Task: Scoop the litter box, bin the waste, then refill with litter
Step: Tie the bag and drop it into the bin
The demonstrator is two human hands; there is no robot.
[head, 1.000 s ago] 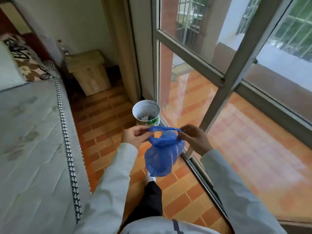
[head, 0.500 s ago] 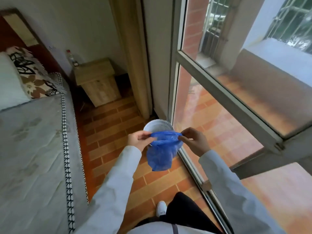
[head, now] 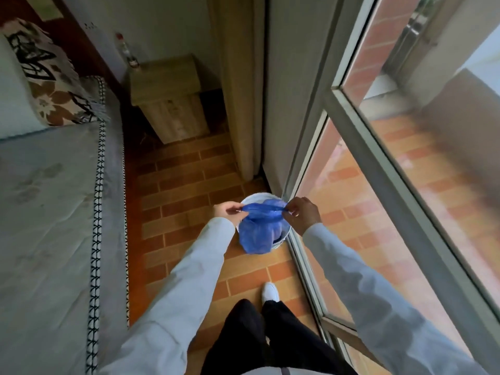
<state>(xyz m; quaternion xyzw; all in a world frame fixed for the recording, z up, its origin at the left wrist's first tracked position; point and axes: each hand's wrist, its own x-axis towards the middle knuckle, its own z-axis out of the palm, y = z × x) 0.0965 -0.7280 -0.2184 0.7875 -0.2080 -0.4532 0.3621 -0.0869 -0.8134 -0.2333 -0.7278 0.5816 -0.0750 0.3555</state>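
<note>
A blue plastic bag (head: 257, 234) hangs stretched between my two hands, right above a white round bin (head: 255, 197) on the tiled floor by the glass door. My left hand (head: 226, 211) pinches the bag's left rim. My right hand (head: 301, 213) pinches the right rim. The bag's mouth is pulled wide and its body droops over the bin's opening, hiding most of the bin's inside. No litter box or scoop shows in view.
A bed (head: 48, 212) with a patterned pillow (head: 51, 77) fills the left. A wooden bedside cabinet (head: 170, 101) with a bottle (head: 125, 51) stands at the back. A glass sliding door (head: 378, 158) runs along the right. My legs and white shoe (head: 270, 292) stand behind the bin.
I have stepped closer to the bin. The bag, held in front of the bin before, now hangs directly over it with its mouth stretched wider.
</note>
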